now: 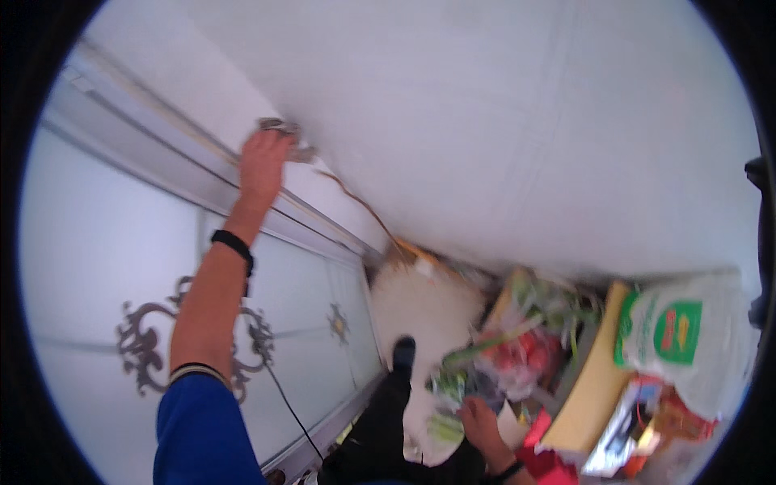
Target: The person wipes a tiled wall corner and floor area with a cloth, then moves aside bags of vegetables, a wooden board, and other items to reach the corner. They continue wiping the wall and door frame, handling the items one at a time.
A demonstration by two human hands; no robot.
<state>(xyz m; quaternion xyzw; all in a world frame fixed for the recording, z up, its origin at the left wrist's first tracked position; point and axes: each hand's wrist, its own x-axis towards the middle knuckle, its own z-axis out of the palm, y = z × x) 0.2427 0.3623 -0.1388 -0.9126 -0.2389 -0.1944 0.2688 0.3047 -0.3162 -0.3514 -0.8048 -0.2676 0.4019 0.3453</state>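
Observation:
My left hand [264, 163] is raised, its fingers pressing a crumpled grey-brown cloth [300, 148] against the white wall [424, 121] where it meets the strip beside the sliding door's frame. A brown cord [364, 203] runs down from near the cloth towards the floor. Low at my right side is my right hand [482, 421], blurred, near plastic bags of green vegetables [448, 388]; whether it holds anything I cannot tell.
A frosted glass door [291, 364] with scroll ornaments stands at left. At right are a bag of red produce [524, 357], a yellowish shelf board [585, 394] and a large white-and-green package [673, 333]. My foot [404, 354] is on the pale floor [424, 309].

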